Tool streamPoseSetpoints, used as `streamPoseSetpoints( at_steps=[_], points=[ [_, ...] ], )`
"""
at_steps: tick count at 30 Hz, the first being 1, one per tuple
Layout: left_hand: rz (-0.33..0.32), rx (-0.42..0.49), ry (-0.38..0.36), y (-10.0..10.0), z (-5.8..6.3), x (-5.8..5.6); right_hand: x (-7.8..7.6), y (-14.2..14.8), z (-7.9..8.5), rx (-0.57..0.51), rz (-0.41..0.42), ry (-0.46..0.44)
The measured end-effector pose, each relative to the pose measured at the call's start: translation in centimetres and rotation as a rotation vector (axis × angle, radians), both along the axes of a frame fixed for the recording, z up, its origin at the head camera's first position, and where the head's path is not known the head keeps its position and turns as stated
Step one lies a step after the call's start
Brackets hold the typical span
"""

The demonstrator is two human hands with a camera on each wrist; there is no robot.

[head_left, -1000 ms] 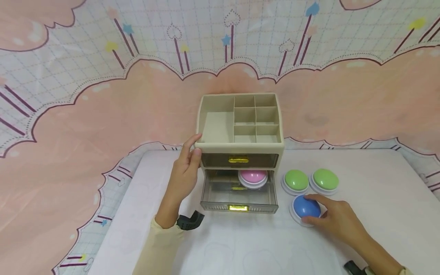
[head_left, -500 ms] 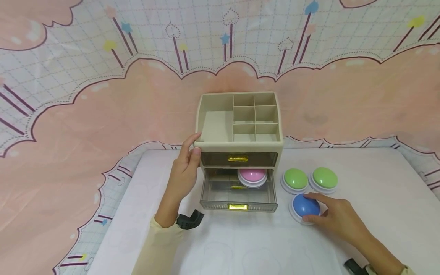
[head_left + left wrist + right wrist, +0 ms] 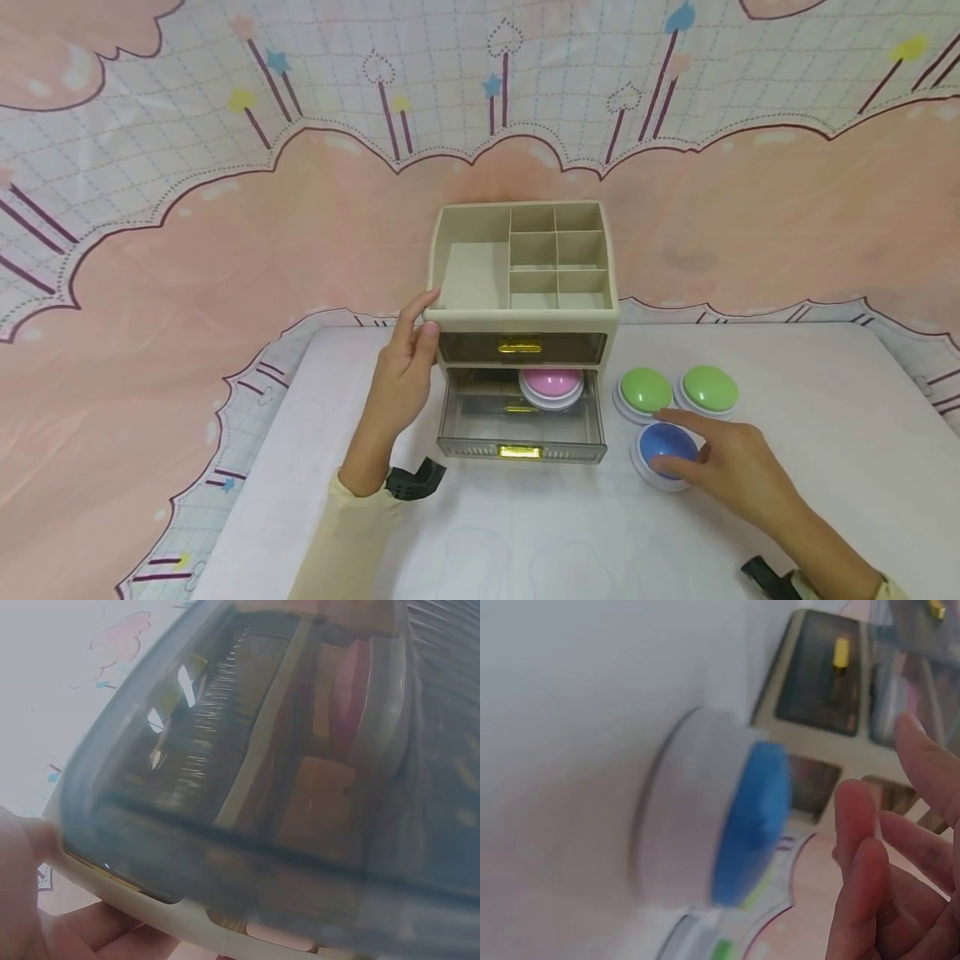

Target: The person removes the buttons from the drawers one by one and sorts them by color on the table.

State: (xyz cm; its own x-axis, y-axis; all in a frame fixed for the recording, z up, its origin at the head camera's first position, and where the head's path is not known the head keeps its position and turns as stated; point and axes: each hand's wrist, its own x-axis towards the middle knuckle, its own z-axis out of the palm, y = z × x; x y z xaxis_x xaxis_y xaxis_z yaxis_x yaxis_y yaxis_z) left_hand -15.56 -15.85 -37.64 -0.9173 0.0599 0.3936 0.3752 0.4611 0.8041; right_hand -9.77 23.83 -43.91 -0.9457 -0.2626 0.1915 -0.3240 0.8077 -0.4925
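A beige desk organizer (image 3: 522, 321) with smoked clear drawers stands at the table's back. My left hand (image 3: 405, 375) holds its front left corner, index fingertip at the top rim and thumb at the front edge. Its lower clear drawer (image 3: 480, 429) is pulled out, with a pink domed push button (image 3: 551, 383) on a white base inside. My right hand (image 3: 731, 462) hovers over a blue push button (image 3: 663, 446), fingers and thumb spread. In the right wrist view the fingertips (image 3: 855, 806) stand apart from the blue dome (image 3: 754, 825).
Two green push buttons (image 3: 647, 390) lie right of the organizer, just behind the blue one. The organizer's top has one large compartment (image 3: 476, 275) and several small ones. Its upper drawer (image 3: 521, 349) is closed. A patterned cloth (image 3: 750, 217) hangs behind the white table (image 3: 525, 533).
My right hand has let go of the blue push button; its fingers have spread and lifted slightly. The button has stayed in place. My left hand and the organizer have not moved.
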Motion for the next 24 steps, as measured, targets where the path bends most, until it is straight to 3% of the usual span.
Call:
streamPoseSetpoints(
  at_steps=[9,16,19,24],
  points=[
    [-0.003,0.002,0.009,0.0,0.1,0.0,0.1,-3.1,2.3,-0.171,0.052,0.208],
    [-0.006,0.008,-0.008,0.1,0.2,0.1,-0.4,-5.6,3.7,-0.316,0.139,0.367],
    [-0.008,0.009,-0.008,0.1,0.2,0.2,-0.7,-6.6,4.1,-0.294,0.164,0.356],
    [-0.008,0.009,-0.006,0.1,0.2,0.1,-1.2,-7.7,4.7,-0.164,0.182,0.209]
  ],
)
